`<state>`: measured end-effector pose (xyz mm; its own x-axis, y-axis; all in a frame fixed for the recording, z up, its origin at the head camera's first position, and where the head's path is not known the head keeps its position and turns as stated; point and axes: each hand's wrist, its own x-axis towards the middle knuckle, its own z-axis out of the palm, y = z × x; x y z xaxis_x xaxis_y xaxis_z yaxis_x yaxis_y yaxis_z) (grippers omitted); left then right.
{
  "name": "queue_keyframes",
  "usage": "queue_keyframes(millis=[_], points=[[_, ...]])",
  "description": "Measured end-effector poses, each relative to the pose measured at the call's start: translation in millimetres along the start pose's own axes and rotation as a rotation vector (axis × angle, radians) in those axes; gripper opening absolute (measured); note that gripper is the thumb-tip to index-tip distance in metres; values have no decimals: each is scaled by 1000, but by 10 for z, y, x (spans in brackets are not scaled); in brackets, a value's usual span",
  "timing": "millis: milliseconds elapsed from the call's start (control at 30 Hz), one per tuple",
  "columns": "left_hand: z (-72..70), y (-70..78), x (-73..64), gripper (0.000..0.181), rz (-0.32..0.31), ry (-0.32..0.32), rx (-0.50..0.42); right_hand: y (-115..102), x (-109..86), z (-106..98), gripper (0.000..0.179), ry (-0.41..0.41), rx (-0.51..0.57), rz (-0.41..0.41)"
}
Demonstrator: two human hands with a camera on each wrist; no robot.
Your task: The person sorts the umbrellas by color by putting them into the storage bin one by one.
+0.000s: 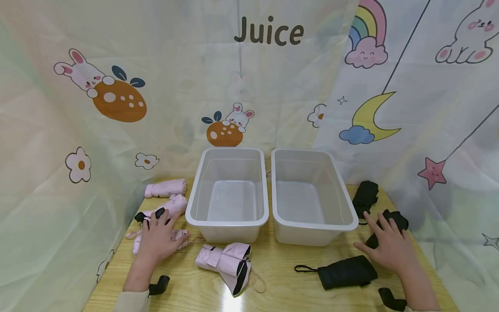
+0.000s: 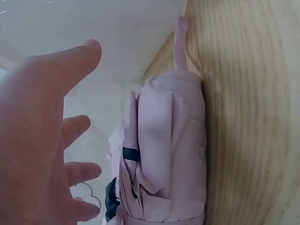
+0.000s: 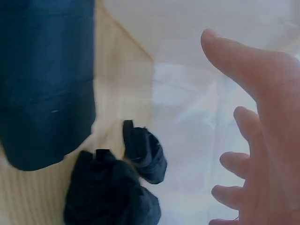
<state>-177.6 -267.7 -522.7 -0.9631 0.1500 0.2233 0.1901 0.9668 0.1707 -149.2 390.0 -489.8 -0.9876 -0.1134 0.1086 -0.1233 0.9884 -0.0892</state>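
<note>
You have the near pink bundle (image 1: 180, 236) and the middle pink bundle (image 1: 177, 203) partly under your left hand (image 1: 159, 238), close to the table's left edge; its fingers are spread and released. Your right hand (image 1: 390, 245) reaches over the crumpled black bundle (image 1: 397, 220) near the right edge, its fingers likewise spread, grasping nothing. Past your fingertips, the far pink bundle (image 1: 166, 188) and the far black bundle (image 1: 365, 198) lie just beside the bins' outer sides. Between your hands, a stretch of table (image 1: 280, 281) separates the unrolled pink bundle (image 1: 224, 260) from the long black bundle (image 1: 347, 272). Behind these, a narrow gap divides the left bin (image 1: 227, 224) from the right bin (image 1: 315, 226); patterned cloth (image 1: 273, 95) rises close behind.
</note>
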Motion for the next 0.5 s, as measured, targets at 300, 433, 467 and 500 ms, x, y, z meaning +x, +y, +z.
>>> queue_keyframes(millis=[300,433,467,500], points=[[7,-43,-67,81,-2,-14,-10,-109,78,-252,96,191,111,-115],[8,-54,-117,79,0,-10,-19,-185,119,-371,77,196,262,-123],[11,-59,-132,79,0,-8,-16,-205,133,-397,73,190,311,-122],[15,-65,-146,80,4,-6,-11,-221,151,-415,68,184,353,-124]])
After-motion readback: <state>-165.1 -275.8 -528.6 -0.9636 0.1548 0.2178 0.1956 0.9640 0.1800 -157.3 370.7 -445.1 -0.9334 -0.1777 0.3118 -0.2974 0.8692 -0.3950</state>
